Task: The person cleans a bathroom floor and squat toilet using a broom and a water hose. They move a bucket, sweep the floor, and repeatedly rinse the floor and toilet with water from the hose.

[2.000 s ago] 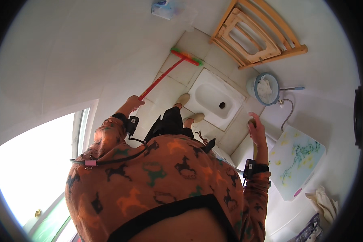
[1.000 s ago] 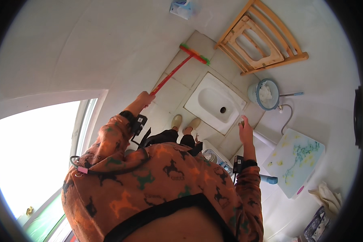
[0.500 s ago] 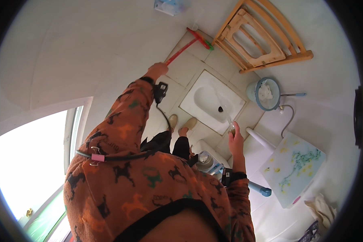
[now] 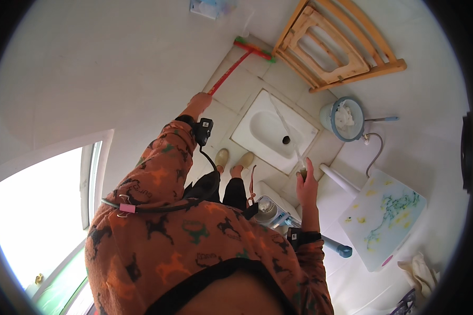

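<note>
My left hand (image 4: 199, 101) is closed around the red handle of a long floor scrub brush (image 4: 227, 75). Its red head with green bristles (image 4: 254, 50) lies on the tiles in the far corner, beside the wall. In my right hand (image 4: 308, 186) is a small spray nozzle (image 4: 302, 171), mostly hidden by my fingers. From it a thin stream of water (image 4: 281, 118) runs forward over the white squat toilet (image 4: 257, 123), which is set into the floor between my hands.
A folded wooden seat frame (image 4: 336, 47) leans on the far wall. To the right stand a blue bucket (image 4: 327, 118) holding white paper and a lidded box with a patterned top (image 4: 382, 215). A small appliance (image 4: 268, 210) sits near my feet (image 4: 242, 161); a window (image 4: 37, 205) is at left.
The brush head has turned and shifted left along the far corner. My left hand has moved slightly back and left. The water stream shows more clearly and reaches farther; my right hand has barely moved.
</note>
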`<action>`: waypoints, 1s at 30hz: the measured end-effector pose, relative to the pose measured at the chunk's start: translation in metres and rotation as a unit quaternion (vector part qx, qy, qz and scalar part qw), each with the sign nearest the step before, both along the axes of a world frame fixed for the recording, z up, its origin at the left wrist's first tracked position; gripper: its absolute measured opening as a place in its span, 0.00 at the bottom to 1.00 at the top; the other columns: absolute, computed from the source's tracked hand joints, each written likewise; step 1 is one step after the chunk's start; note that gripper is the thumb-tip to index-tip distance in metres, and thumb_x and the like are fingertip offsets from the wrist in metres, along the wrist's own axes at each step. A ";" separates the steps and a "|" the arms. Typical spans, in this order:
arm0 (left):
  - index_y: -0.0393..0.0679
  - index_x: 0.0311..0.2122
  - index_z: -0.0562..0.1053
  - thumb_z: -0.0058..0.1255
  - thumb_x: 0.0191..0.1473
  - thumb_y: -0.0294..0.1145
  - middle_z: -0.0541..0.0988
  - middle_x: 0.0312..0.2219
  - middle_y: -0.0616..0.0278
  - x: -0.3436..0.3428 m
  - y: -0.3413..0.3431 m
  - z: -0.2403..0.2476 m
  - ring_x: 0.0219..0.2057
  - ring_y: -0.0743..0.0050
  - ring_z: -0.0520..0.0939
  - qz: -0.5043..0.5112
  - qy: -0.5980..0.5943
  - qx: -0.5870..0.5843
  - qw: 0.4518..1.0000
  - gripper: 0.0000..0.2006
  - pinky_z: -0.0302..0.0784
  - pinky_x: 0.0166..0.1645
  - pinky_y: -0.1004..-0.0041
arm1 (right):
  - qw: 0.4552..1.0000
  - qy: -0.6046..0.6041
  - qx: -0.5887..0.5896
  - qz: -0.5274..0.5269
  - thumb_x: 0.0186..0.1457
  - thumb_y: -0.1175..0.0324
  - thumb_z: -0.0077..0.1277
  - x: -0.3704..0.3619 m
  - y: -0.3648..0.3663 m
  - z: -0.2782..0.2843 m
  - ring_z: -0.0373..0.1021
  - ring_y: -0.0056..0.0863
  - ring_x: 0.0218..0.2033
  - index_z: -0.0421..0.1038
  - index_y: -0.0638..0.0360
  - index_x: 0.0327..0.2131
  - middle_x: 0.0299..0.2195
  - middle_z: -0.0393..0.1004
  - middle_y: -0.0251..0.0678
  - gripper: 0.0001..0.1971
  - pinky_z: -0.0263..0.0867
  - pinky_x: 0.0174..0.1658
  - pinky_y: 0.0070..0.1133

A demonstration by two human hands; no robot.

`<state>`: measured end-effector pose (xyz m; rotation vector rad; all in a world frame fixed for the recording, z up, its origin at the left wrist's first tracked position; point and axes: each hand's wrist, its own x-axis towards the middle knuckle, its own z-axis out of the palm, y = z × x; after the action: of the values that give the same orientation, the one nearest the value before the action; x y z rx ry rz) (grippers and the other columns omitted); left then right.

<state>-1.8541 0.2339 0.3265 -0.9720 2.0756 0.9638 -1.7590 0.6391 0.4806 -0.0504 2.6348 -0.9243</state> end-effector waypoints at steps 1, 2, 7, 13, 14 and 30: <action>0.35 0.23 0.69 0.34 0.46 0.36 0.72 0.14 0.52 -0.004 0.000 -0.001 0.12 0.63 0.73 -0.032 -0.021 -0.057 0.998 0.16 0.67 0.18 0.64 | 1.000 -0.004 0.000 0.003 0.47 0.72 0.42 0.002 -0.002 -0.002 0.64 0.47 0.35 0.51 0.53 0.50 0.37 0.66 0.49 0.24 0.61 0.35 0.30; 0.36 0.22 0.70 0.32 0.45 0.35 0.74 0.17 0.52 -0.004 -0.003 -0.002 0.17 0.62 0.75 -0.094 -0.024 -0.083 0.992 0.15 0.69 0.22 0.64 | 1.000 0.019 0.000 0.015 0.47 0.72 0.42 0.005 -0.003 -0.004 0.64 0.47 0.35 0.51 0.53 0.50 0.37 0.66 0.49 0.24 0.61 0.35 0.30; 0.38 0.21 0.71 0.35 0.44 0.43 0.73 0.15 0.54 0.057 -0.023 -0.001 0.17 0.62 0.75 -0.084 -0.070 -0.020 0.994 0.18 0.70 0.23 0.65 | 1.000 0.005 0.003 0.025 0.47 0.72 0.42 0.010 -0.004 -0.002 0.64 0.47 0.34 0.51 0.53 0.50 0.36 0.66 0.50 0.24 0.61 0.34 0.30; 0.36 0.19 0.70 0.33 0.45 0.45 0.72 0.13 0.53 0.059 -0.026 -0.008 0.14 0.62 0.73 -0.051 0.002 -0.005 0.999 0.21 0.70 0.25 0.64 | 1.000 -0.014 -0.004 -0.015 0.47 0.72 0.42 0.001 0.004 0.000 0.65 0.47 0.32 0.51 0.52 0.50 0.34 0.66 0.51 0.24 0.61 0.33 0.30; 0.36 0.20 0.70 0.33 0.46 0.45 0.72 0.14 0.53 0.040 -0.018 -0.016 0.14 0.62 0.73 -0.066 0.007 -0.010 0.998 0.21 0.69 0.25 0.63 | 1.000 0.018 -0.009 0.000 0.47 0.72 0.42 0.000 0.004 -0.001 0.65 0.47 0.32 0.51 0.52 0.50 0.34 0.67 0.51 0.24 0.61 0.33 0.30; 0.33 0.19 0.68 0.32 0.48 0.54 0.69 0.08 0.54 0.219 -0.021 0.008 0.10 0.63 0.73 -0.063 -0.120 0.002 0.991 0.29 0.70 0.15 0.68 | 0.999 0.027 -0.028 0.007 0.46 0.72 0.42 0.018 -0.003 -0.005 0.64 0.47 0.28 0.52 0.54 0.49 0.29 0.67 0.50 0.24 0.61 0.31 0.30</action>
<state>-1.6350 0.2131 0.3341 -0.8950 1.9076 0.7477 -1.7411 0.6356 0.4758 -0.1089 2.6545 -1.0048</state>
